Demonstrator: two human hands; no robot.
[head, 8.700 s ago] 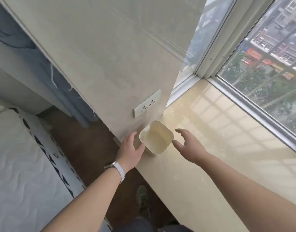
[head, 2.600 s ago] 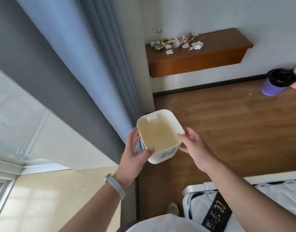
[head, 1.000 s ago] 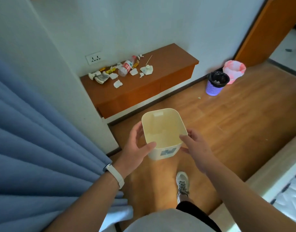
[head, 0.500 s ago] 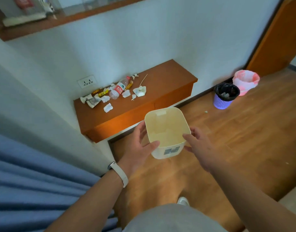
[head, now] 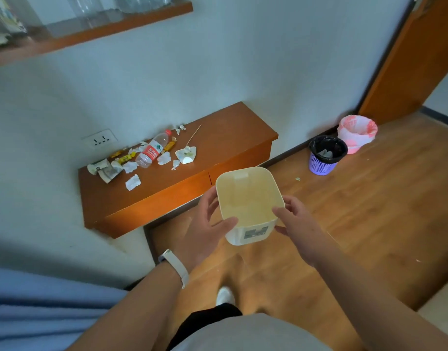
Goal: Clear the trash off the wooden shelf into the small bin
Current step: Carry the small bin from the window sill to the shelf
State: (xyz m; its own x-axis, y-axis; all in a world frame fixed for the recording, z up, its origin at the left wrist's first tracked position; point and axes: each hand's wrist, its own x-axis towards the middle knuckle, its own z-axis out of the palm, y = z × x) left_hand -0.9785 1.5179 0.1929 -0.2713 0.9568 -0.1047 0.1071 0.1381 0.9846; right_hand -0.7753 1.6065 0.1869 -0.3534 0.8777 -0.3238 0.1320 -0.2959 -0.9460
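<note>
I hold the small cream bin (head: 248, 198) upright and empty in front of me, above the floor. My left hand (head: 205, 226) grips its left wall with the thumb over the rim. My right hand (head: 297, 224) grips the right side. Ahead and to the left, the low wooden shelf (head: 218, 148) juts from the wall. On its left half lies the trash: a plastic bottle with a red label (head: 152, 149), crumpled paper scraps (head: 133, 182), a torn white wrapper (head: 186, 154), yellow candy wrappers (head: 126, 157) and a thin stick (head: 193, 135).
A purple basket with a black liner (head: 324, 158) and a pink-lined bin (head: 357, 133) stand on the wooden floor by the wall on the right. An orange door (head: 410, 59) is beyond them. A higher shelf (head: 91, 34) hangs above. A blue curtain (head: 40, 307) fills the lower left.
I have turned from the window sill and walked toward the shelf with the bin in both hands. The shelf and its trash are now closer and larger.
</note>
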